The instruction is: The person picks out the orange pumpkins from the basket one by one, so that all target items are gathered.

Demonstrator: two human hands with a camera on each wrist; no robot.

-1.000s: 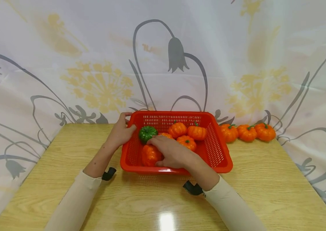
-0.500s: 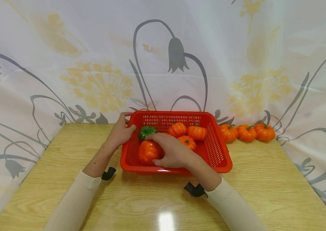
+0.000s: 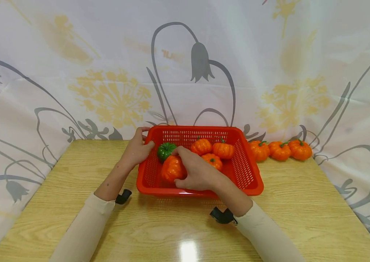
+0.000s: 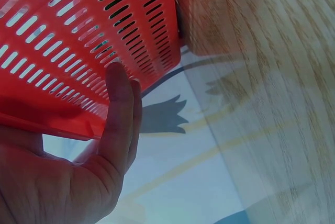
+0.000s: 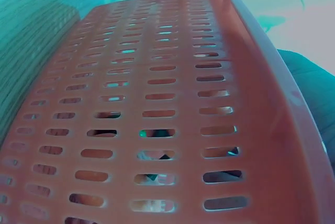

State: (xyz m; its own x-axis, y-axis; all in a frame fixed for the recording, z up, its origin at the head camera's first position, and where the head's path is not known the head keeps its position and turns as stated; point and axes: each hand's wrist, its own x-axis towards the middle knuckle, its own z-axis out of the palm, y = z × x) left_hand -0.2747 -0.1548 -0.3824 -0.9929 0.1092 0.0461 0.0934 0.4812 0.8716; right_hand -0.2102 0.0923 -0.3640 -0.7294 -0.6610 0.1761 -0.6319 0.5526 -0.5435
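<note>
A red slotted plastic basket point(image 3: 201, 193) stands on the table, and my left hand point(image 3: 136, 148) grips its left rim. In the left wrist view, fingers point(image 4: 120, 114) of that hand lie along the basket's outer wall point(image 4: 78, 41). Inside the basket at the front left, my right hand point(image 3: 195, 171) holds a shiny orange pumpkin point(image 3: 173, 169), thumb low and fingers over its top. Behind it sits a dark green pumpkin point(image 3: 166, 151). The right wrist view is filled by the basket's slotted side point(image 5: 131, 98), which hides most of that hand.
More small orange pumpkins lie in the basket, such as one pumpkin point(image 3: 223, 150) at the back right. Outside, three orange pumpkins point(image 3: 281, 151) stand in a row beside the right rim. The wooden table point(image 3: 158, 233) ends at a flower-printed cloth point(image 3: 112, 65).
My right hand has shifted its hold on the orange pumpkin, which has turned and risen slightly. Its fingers have drawn back from the green pumpkin. The left hand has stayed at the rim.
</note>
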